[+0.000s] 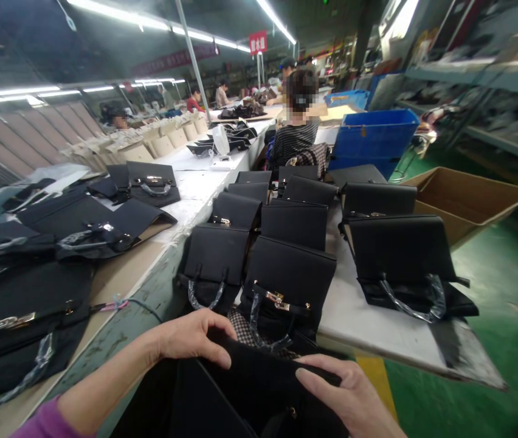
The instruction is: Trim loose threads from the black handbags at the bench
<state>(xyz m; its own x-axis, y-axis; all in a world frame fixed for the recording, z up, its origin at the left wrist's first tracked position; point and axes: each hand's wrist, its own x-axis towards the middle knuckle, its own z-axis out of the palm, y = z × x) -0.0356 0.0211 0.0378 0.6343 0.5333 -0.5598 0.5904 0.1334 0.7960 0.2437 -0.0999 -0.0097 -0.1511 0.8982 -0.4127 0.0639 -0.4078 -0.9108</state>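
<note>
A black handbag (259,389) fills the bottom middle of the view, close to my body, its lower part cut off by the frame. My left hand (195,340) pinches its upper edge on the left, thumb on the near side. On the right, my right hand (343,389) grips the same edge between thumb and fingers. A small gold stud shows on the bag near the right hand. Just beyond stands a black handbag with a gold clasp (279,299) and a plastic-wrapped handle. A checked cloth (241,328) shows behind my left fingertips.
Rows of black handbags (293,225) stand on a white table (354,322) ahead. More bags (26,304) lie on the left bench. A cardboard box (473,194) and blue bin (371,137) are at right. A seated person (298,140) in stripes works ahead.
</note>
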